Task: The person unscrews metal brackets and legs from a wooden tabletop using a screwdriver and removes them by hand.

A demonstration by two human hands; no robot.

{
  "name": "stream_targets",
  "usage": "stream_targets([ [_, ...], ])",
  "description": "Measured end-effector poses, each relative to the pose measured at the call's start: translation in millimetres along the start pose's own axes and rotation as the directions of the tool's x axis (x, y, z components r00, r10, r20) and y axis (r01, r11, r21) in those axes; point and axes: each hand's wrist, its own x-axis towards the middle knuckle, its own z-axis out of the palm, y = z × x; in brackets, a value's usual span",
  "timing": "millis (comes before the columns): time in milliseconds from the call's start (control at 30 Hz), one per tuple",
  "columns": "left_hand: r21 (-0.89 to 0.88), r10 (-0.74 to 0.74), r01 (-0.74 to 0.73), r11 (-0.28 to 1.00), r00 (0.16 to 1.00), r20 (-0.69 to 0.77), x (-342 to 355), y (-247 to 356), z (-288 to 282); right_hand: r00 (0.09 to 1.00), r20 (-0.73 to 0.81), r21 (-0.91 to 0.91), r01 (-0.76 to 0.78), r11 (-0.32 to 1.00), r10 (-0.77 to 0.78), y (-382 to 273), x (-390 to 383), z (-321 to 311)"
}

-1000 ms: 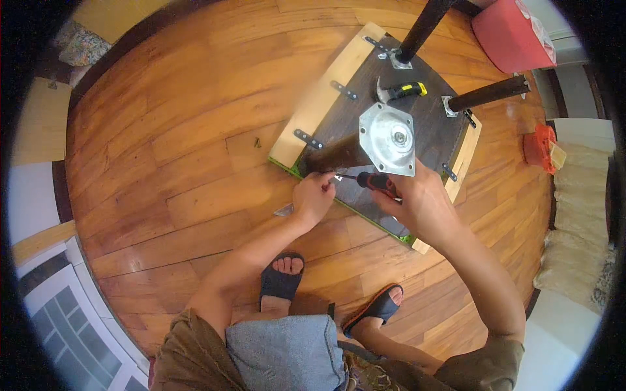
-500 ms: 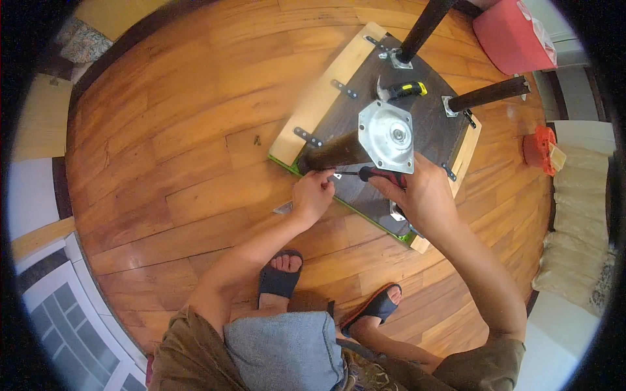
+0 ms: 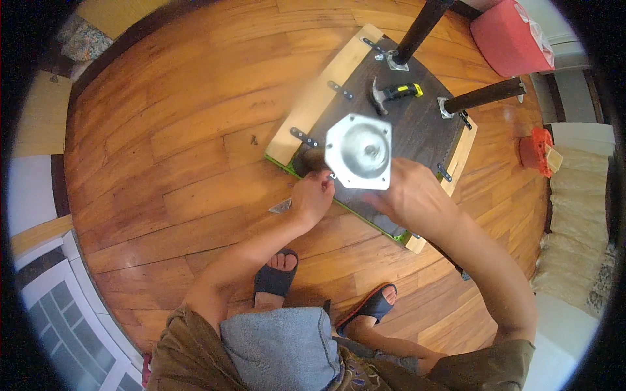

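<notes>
I am bent over a dark brown wooden tabletop (image 3: 417,124) that lies upside down on the wooden plank floor (image 3: 182,150), with pale wooden rails along two of its edges. My left hand (image 3: 313,195) is at the near edge of the tabletop, its fingers pinched together close to the rim of a shiny octagonal metal mounting plate (image 3: 360,151); whether they grip something small I cannot tell, since the fingertips cover it. My right hand (image 3: 407,195) lies just beside it, below the plate, fingers curled downward onto the dark surface; what they have hold of, if anything, is hidden under the hand. The plate stands up toward me on the end of a dark leg and looks blurred.

Farther away on the tabletop lies a claw hammer with a yellow and black handle (image 3: 391,94). Two dark round table legs (image 3: 424,26) stand fixed at the far corners, each on its own metal plate. A small grey scrap (image 3: 280,206) lies on the floor just left of my left wrist. A red cushioned seat (image 3: 505,36) is off to the far right, and a small orange box (image 3: 536,151) lies on the floor to the right of the tabletop.
</notes>
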Motion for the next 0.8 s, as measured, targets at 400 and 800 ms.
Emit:
stream_targets([
  [400, 0.204, 0.349, -0.365, 0.909, 0.931, 0.108, 11.3, -4.7, 9.3, 0.746, 0.300, 0.007, -0.625, 0.780, 0.595, 3.9, 9.6, -4.6],
  [800, -0.644, -0.313, 0.684, -0.342, 0.564, 0.764, 10.2, 19.5, 15.3, 0.982, 0.152, -0.205, 0.144, 0.968, -0.114, 1.6, -4.2, -15.5],
])
